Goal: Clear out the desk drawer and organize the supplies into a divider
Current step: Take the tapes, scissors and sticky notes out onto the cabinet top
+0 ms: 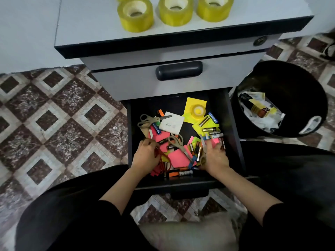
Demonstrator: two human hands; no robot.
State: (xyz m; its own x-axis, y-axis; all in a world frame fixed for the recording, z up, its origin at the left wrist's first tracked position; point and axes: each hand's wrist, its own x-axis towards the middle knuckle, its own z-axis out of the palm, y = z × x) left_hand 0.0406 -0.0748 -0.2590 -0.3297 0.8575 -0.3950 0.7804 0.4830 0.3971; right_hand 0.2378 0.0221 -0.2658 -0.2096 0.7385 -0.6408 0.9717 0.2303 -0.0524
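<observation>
Open drawer [233,124], lowest in the cabinet, heaped with sticky notes [176,157], batteries [212,132] and scissors [176,142]. Left hand [146,155] curls its fingers on a red-handled item [161,156]. Right hand [216,156] is bent among notes; its grasp cannot be told. Waste bin [290,84] stands just right of the drawer, tape rolls [135,14] on the cabinet top.

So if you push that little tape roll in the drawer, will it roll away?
The little tape roll lies flat on a yellow note, so a push would probably slide it, not roll it. On edge it would likely roll. It looks hollow, so probably light.
</observation>
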